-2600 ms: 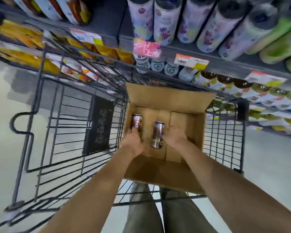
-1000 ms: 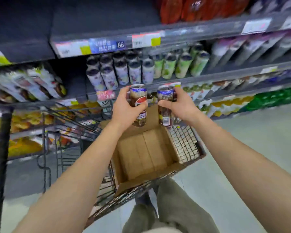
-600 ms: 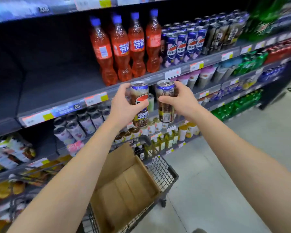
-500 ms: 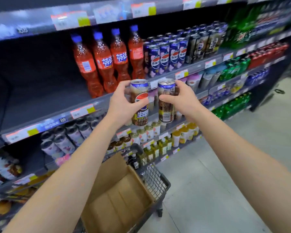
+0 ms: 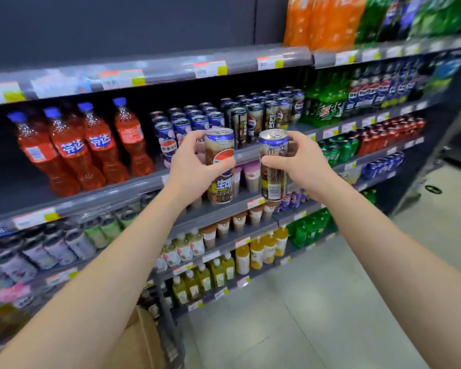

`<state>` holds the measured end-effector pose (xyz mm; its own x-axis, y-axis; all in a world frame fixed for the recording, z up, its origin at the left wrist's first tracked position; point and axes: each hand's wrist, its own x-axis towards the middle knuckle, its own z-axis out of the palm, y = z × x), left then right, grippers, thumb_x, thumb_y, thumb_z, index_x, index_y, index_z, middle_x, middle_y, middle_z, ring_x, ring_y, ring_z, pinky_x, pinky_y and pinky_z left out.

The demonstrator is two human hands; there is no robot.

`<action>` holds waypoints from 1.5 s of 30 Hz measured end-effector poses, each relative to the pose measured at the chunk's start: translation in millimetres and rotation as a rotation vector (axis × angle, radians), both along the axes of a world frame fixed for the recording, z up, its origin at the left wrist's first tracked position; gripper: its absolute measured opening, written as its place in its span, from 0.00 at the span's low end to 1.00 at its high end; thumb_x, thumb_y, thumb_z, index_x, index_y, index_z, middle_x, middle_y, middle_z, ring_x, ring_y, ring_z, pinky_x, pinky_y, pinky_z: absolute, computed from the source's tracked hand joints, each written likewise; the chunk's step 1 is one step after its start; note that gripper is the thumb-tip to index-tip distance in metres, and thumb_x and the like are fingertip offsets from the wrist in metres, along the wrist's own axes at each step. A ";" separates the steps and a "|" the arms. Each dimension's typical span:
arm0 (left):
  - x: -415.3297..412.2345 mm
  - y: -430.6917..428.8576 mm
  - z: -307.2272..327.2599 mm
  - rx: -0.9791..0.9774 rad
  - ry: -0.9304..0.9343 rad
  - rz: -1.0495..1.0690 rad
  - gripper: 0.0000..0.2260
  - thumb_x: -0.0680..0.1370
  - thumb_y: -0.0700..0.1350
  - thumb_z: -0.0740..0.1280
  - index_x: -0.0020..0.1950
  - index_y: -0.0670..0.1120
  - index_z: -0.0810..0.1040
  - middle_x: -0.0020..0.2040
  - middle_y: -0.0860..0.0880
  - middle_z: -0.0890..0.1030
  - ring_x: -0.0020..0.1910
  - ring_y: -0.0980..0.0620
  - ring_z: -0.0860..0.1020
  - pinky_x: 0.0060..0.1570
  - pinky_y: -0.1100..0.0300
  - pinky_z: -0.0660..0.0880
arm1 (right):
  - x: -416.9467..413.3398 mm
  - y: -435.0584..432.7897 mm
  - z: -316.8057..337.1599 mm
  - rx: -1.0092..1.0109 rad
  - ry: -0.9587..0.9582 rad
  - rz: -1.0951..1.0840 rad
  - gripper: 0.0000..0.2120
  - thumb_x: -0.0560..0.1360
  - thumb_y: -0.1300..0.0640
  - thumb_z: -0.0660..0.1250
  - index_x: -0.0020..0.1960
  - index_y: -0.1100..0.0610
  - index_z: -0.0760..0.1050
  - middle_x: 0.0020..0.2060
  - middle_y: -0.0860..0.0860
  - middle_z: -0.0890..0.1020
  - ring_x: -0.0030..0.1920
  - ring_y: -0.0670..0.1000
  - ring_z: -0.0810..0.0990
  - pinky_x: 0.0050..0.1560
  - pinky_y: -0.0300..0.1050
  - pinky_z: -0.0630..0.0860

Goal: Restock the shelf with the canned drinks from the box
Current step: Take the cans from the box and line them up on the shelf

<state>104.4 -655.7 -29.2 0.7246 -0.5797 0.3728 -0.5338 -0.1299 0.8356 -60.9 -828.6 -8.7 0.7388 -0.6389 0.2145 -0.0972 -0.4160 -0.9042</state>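
The left hand (image 5: 189, 166) was clamped round one can (image 5: 220, 166), thumb across its front, and the right hand (image 5: 301, 161) was clamped round a second can (image 5: 273, 169). Both cans stood upright, side by side but apart, held in the air in front of the shelf (image 5: 112, 194), not resting on it.

On that shelf stood a row of orange bottles (image 5: 91, 147) at the left, then packed ranks of shelf cans (image 5: 253, 118) just behind the hands, then green bottles (image 5: 325, 107) further right. Price tags (image 5: 209, 68) ran along the grey rail of the shelf above. Lower shelves held small cups and yellow and green bottles; their labels were too blurred to read.

A corner of the box (image 5: 141, 339) showed at the bottom edge, beside the dark frame of a cart (image 5: 168, 323). The floor (image 5: 317, 302) was pale grey, in large tiles, and the aisle ran off to the right along the dark shelving.
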 end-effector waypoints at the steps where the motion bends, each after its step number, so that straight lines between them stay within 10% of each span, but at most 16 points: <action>1: -5.1 -12.7 1.2 0.000 0.000 0.011 0.34 0.70 0.53 0.81 0.73 0.53 0.71 0.60 0.53 0.79 0.51 0.61 0.79 0.43 0.72 0.75 | -4.7 -13.1 1.1 0.002 -0.003 0.009 0.23 0.74 0.53 0.77 0.64 0.48 0.72 0.53 0.43 0.80 0.51 0.43 0.81 0.43 0.36 0.77; 18: 30.0 -212.6 -13.7 0.022 -0.004 0.032 0.32 0.69 0.57 0.82 0.67 0.58 0.70 0.58 0.54 0.78 0.55 0.53 0.80 0.53 0.54 0.80 | 34.6 -230.4 -14.1 -0.012 0.006 -0.004 0.30 0.71 0.50 0.79 0.69 0.51 0.72 0.59 0.44 0.81 0.57 0.45 0.79 0.56 0.43 0.77; 27: 82.8 -318.6 -15.5 -0.006 0.001 0.029 0.30 0.70 0.49 0.82 0.66 0.55 0.70 0.50 0.61 0.78 0.44 0.69 0.79 0.43 0.73 0.74 | 103.1 -344.9 -19.5 0.006 0.017 -0.039 0.28 0.69 0.55 0.81 0.66 0.53 0.74 0.55 0.47 0.82 0.54 0.46 0.80 0.45 0.39 0.74; 36: 112.8 -364.1 -25.5 0.025 0.020 0.075 0.34 0.68 0.55 0.83 0.69 0.56 0.71 0.56 0.55 0.81 0.54 0.57 0.82 0.53 0.59 0.80 | 169.8 -418.0 -44.2 0.018 0.045 -0.035 0.38 0.61 0.46 0.83 0.68 0.52 0.73 0.56 0.47 0.82 0.56 0.50 0.81 0.59 0.55 0.79; 45: 115.9 -389.4 -26.4 0.007 0.058 0.226 0.34 0.67 0.54 0.83 0.68 0.59 0.70 0.55 0.55 0.81 0.50 0.57 0.82 0.55 0.52 0.82 | 217.1 -463.1 -58.1 -0.031 -0.004 0.027 0.29 0.66 0.56 0.83 0.64 0.54 0.76 0.51 0.46 0.82 0.53 0.49 0.82 0.57 0.48 0.78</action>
